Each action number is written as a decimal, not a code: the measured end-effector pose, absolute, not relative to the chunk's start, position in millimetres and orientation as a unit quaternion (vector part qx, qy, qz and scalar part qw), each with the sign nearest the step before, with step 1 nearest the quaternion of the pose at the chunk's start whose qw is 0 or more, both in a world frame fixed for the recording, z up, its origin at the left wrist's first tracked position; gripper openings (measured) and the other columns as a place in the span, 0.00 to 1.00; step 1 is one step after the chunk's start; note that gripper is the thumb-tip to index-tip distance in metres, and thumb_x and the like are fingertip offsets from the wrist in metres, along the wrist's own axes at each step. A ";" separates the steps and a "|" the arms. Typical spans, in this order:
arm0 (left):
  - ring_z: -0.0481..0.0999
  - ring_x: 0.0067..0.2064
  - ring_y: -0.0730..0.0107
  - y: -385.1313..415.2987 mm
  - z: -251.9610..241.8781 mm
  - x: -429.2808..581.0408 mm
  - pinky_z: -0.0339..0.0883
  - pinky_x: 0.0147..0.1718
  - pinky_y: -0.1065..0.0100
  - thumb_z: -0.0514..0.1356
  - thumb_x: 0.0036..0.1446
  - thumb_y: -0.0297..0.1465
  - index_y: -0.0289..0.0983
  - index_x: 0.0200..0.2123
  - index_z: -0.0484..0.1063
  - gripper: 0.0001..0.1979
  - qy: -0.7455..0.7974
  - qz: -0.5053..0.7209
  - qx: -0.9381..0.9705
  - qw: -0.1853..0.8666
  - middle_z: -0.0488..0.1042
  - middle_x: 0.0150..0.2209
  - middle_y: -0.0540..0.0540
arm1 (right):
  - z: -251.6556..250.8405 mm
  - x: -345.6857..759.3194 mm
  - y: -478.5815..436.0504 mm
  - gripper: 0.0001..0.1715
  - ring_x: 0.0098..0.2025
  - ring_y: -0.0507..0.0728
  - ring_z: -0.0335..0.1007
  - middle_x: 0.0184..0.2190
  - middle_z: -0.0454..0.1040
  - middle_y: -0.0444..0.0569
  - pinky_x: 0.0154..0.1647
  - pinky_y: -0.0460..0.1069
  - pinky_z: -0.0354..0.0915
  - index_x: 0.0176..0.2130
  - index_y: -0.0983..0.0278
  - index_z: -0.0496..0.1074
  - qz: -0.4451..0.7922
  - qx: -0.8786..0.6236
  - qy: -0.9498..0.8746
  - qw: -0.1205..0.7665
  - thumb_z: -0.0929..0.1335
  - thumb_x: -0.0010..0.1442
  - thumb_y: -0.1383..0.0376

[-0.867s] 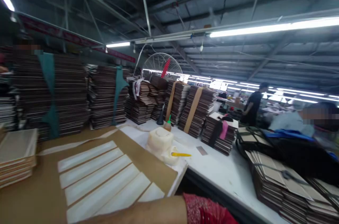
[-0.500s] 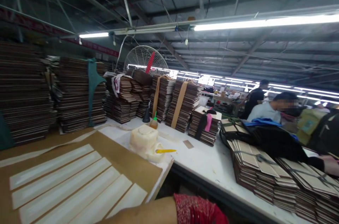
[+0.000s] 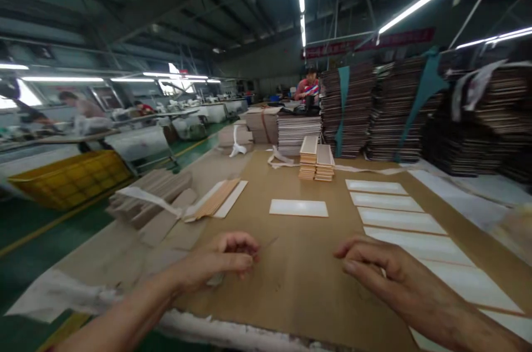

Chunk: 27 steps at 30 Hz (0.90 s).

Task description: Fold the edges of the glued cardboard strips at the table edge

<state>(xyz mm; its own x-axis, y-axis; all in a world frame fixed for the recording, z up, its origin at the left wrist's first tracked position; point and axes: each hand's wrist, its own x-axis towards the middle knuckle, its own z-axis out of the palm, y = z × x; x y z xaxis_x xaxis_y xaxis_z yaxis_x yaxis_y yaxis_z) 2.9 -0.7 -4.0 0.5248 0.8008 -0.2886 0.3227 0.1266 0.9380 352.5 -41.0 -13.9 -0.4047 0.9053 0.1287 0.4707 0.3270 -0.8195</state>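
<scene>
My left hand (image 3: 233, 252) is over the brown board-covered table (image 3: 299, 296), left of its middle. Its fingers are loosely curled and slightly blurred, with nothing visible in them. Opposite it, my right hand (image 3: 378, 266) hovers with bent fingers and a gap at the thumb, also without a visible object. Beyond both hands lies a single white rectangular panel (image 3: 298, 208). A column of similar white panels (image 3: 401, 223) runs along the right side, partly hidden by my right hand and forearm. Thin tan strips (image 3: 218, 198) lie on a pale panel beyond my left hand.
Two small stacks of panels (image 3: 308, 158) stand farther back. Tall bundles of dark-edged boards (image 3: 349, 111) line the back right. Grey-brown pieces (image 3: 160, 194) lie at the left. A yellow bin (image 3: 70, 177) stands on the green floor. A person (image 3: 306, 88) is behind the stacks.
The view has swung left, from the white tub and right-hand bench to the board-covered table. Both my hands now show; earlier only a forearm with a red sleeve was visible.
</scene>
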 end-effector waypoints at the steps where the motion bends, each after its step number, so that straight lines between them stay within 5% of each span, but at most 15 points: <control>1: 0.71 0.34 0.70 1.0 -8.4 9.6 0.68 0.34 0.70 0.70 0.47 0.50 0.34 0.41 0.73 0.28 0.433 0.201 0.616 0.626 0.74 0.34 0.48 | -10.8 345.7 -38.8 0.23 0.44 0.56 0.73 0.44 0.75 0.46 0.46 0.48 0.67 0.28 0.59 0.70 0.368 -0.445 -0.756 0.308 0.61 0.69 0.51; 5: 0.70 0.35 0.70 9.6 -17.3 42.2 0.64 0.33 0.70 0.71 0.47 0.46 0.34 0.41 0.73 0.26 0.391 0.205 0.607 0.660 0.74 0.36 0.46 | -5.1 325.8 -24.5 0.19 0.53 0.59 0.70 0.51 0.74 0.49 0.58 0.53 0.64 0.37 0.59 0.76 0.377 -0.432 -0.748 0.333 0.63 0.66 0.51; 9: 0.69 0.35 0.71 6.9 -12.6 57.2 0.60 0.32 0.72 0.70 0.47 0.42 0.35 0.44 0.71 0.24 0.399 0.156 0.672 0.604 0.72 0.35 0.49 | -6.8 318.4 -13.7 0.30 0.61 0.64 0.65 0.59 0.70 0.53 0.62 0.59 0.62 0.55 0.62 0.75 0.396 -0.439 -0.759 0.271 0.65 0.64 0.47; 16: 0.71 0.32 0.70 -7.9 -12.8 84.6 0.61 0.29 0.71 0.70 0.45 0.37 0.37 0.45 0.75 0.22 0.407 0.112 0.823 0.381 0.73 0.38 0.49 | -11.2 323.1 -30.1 0.16 0.53 0.60 0.72 0.52 0.76 0.47 0.56 0.53 0.67 0.48 0.56 0.79 0.360 -0.385 -0.832 0.170 0.68 0.60 0.64; 21: 0.76 0.43 0.59 8.8 -19.8 100.5 0.71 0.44 0.63 0.71 0.47 0.42 0.36 0.50 0.73 0.28 0.318 0.120 0.885 0.320 0.75 0.45 0.44 | -28.9 353.2 -40.4 0.17 0.47 0.65 0.77 0.47 0.79 0.51 0.48 0.56 0.75 0.43 0.56 0.81 0.221 -0.443 -0.853 0.166 0.71 0.52 0.66; 24: 0.69 0.59 0.54 49.6 -30.1 101.3 0.64 0.59 0.56 0.66 0.55 0.46 0.35 0.62 0.62 0.37 0.323 0.165 0.901 0.239 0.67 0.60 0.37 | -49.4 396.7 -39.6 0.19 0.46 0.65 0.78 0.48 0.79 0.48 0.47 0.56 0.77 0.47 0.54 0.80 0.152 -0.501 -0.818 0.239 0.72 0.55 0.58; 27: 0.63 0.64 0.51 101.1 -48.9 102.0 0.56 0.64 0.52 0.61 0.61 0.42 0.31 0.64 0.58 0.33 0.382 0.149 0.898 0.161 0.63 0.63 0.33 | -68.9 444.8 -40.6 0.20 0.47 0.64 0.78 0.47 0.80 0.45 0.45 0.51 0.78 0.48 0.51 0.80 0.118 -0.593 -0.727 0.325 0.73 0.57 0.50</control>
<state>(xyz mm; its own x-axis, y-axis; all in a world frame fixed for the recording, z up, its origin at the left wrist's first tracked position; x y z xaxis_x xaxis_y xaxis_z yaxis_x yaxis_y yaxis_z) 102.0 101.1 -48.9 0.6636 0.7339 0.1450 0.6377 -0.6563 0.4034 444.8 -40.6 -68.9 -0.0855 0.9388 0.3337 0.7854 0.2696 -0.5572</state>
